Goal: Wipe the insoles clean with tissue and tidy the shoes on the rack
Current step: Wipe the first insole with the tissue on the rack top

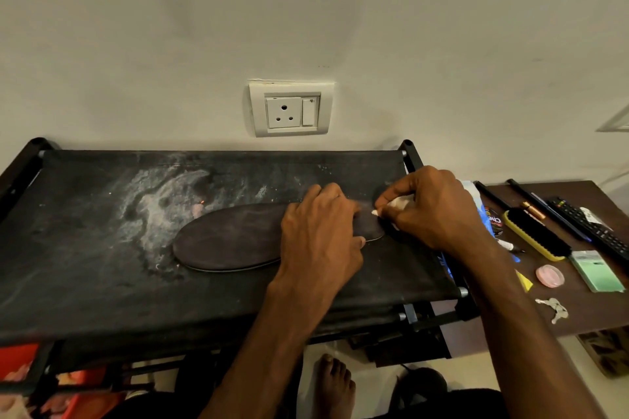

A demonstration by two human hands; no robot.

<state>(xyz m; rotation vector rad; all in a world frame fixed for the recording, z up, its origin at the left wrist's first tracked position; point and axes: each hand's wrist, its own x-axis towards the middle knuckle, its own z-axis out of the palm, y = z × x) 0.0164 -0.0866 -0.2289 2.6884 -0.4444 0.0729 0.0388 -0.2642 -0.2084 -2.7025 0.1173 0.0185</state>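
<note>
Reaching up from the bottom of the view, both bare forearms angle toward the right half of the shoe rack's [102, 248] black fabric top shelf, which is blotched with pale dusty marks. A dark insole [231, 238] lies flat on that shelf, its long axis running left to right, with the rounded toe end pointing left. The left hand [320, 235] arches over the insole near its right end, back of the hand up. Its knuckles are raised and its fingers bend down at the far edge, while the thumb tip sits at the near edge, so the hand clamps the insole across its width. Just to the right, the right hand [435, 211] is turned with its back toward the camera. Its fingers are bunched and pinch a small wad of white tissue [398, 204] against the insole's right end, close beside the left hand's fingertips. A brown side table [578, 316] stands to the right of the rack, carrying a yellow-backed brush [537, 235], a remote control [592, 228] and some keys [553, 308].
</note>
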